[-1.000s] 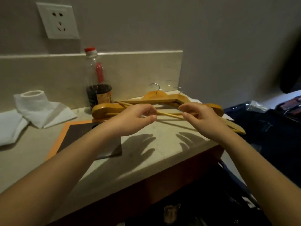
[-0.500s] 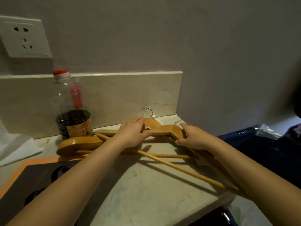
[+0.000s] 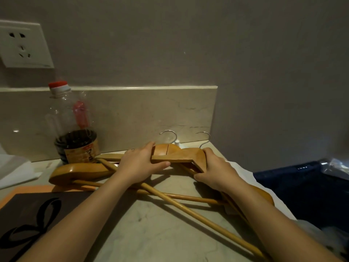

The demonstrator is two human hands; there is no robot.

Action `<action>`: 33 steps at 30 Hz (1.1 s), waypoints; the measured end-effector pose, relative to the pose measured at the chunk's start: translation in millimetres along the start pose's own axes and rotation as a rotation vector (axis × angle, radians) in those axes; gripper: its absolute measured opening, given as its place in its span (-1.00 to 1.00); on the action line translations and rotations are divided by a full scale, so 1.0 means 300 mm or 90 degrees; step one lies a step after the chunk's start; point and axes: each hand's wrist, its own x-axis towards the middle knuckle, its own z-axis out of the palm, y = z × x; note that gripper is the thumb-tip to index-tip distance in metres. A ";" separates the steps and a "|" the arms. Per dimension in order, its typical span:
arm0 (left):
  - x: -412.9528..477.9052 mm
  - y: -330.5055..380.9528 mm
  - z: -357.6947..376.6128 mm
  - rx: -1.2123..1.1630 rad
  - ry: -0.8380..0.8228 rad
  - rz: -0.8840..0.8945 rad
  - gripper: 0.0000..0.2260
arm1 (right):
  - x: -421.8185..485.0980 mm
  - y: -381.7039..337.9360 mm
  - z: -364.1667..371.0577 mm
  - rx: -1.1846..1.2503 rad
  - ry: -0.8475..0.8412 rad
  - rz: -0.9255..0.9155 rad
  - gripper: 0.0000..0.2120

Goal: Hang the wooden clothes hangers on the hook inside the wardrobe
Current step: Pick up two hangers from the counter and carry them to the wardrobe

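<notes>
Two wooden clothes hangers [image 3: 179, 156] with metal hooks [image 3: 170, 135] lie stacked and crossed on a pale marble counter [image 3: 160, 229]. My left hand [image 3: 139, 165] grips the top hanger near its neck, thumb under the bar. My right hand [image 3: 215, 171] holds the right shoulder of the hangers, fingers curled round the wood. Their long lower bars [image 3: 188, 207] run toward the counter's right corner. No wardrobe or hook is in sight.
A plastic bottle [image 3: 75, 129] with a red cap and dark liquid stands just left of the hangers, against the backsplash. A dark orange-edged mat [image 3: 37, 208] lies front left. White cloth [image 3: 15, 171] sits far left, a wall socket [image 3: 24, 46] above. Dark blue fabric [image 3: 302, 190] lies right of the counter.
Both hands reached forward from above the hangers and closed on them. The view moved closer to the counter and the wall.
</notes>
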 end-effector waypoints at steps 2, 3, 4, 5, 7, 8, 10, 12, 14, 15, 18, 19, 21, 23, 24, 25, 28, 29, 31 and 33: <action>-0.001 0.001 0.000 0.024 0.010 -0.008 -0.26 | 0.003 -0.002 -0.001 0.003 -0.003 -0.002 -0.35; -0.003 0.003 0.000 0.033 0.011 -0.011 -0.26 | 0.003 -0.003 0.000 0.005 0.000 -0.006 -0.35; -0.004 0.006 0.000 0.041 0.012 -0.011 -0.26 | 0.001 -0.003 0.000 0.010 0.004 -0.009 -0.36; -0.003 0.007 0.000 0.049 0.015 -0.009 -0.27 | -0.001 -0.004 0.000 0.018 0.009 -0.015 -0.36; 0.002 0.010 -0.006 0.064 0.016 -0.005 -0.33 | -0.007 -0.004 -0.001 0.036 0.017 -0.025 -0.38; 0.006 0.013 -0.014 0.068 0.013 -0.006 -0.35 | -0.009 -0.001 0.000 0.042 0.022 -0.029 -0.38; 0.018 0.022 -0.029 0.071 0.005 -0.017 -0.40 | -0.012 0.004 0.000 0.057 0.037 -0.036 -0.38; 0.029 0.028 -0.044 0.067 0.008 -0.025 -0.45 | -0.014 0.008 0.001 0.073 0.050 -0.043 -0.38; 0.031 0.027 -0.055 0.049 0.018 -0.026 -0.50 | -0.013 0.011 0.001 0.080 0.056 -0.050 -0.37; 0.030 0.024 -0.060 0.049 0.023 -0.026 -0.53 | -0.011 0.011 0.001 0.086 0.055 -0.055 -0.36; 0.015 0.018 -0.080 0.078 0.047 -0.011 -0.59 | -0.003 0.009 -0.006 0.122 0.048 -0.077 -0.31; 0.006 0.019 -0.089 0.076 0.053 0.000 -0.60 | 0.000 0.008 -0.012 0.135 0.047 -0.087 -0.32; -0.017 0.025 -0.107 0.058 0.065 0.021 -0.62 | 0.001 0.005 -0.034 0.163 0.038 -0.102 -0.34; -0.044 0.032 -0.128 0.058 0.083 0.035 -0.64 | -0.006 0.001 -0.060 0.194 0.015 -0.114 -0.35; -0.058 0.035 -0.141 0.071 0.094 0.040 -0.63 | -0.015 -0.004 -0.072 0.207 -0.002 -0.118 -0.34; -0.073 0.038 -0.154 0.088 0.103 0.046 -0.62 | -0.026 -0.012 -0.083 0.214 -0.020 -0.123 -0.32; -0.123 0.032 -0.200 0.103 0.123 0.050 -0.60 | -0.066 -0.055 -0.111 0.199 -0.045 -0.137 -0.22; -0.144 0.029 -0.219 0.096 0.131 0.048 -0.60 | -0.080 -0.077 -0.121 0.193 -0.040 -0.144 -0.17; -0.190 0.015 -0.258 0.084 0.153 0.046 -0.61 | -0.108 -0.122 -0.139 0.194 -0.034 -0.160 -0.10; -0.246 -0.002 -0.297 0.079 0.171 0.037 -0.63 | -0.139 -0.166 -0.154 0.222 -0.053 -0.164 -0.06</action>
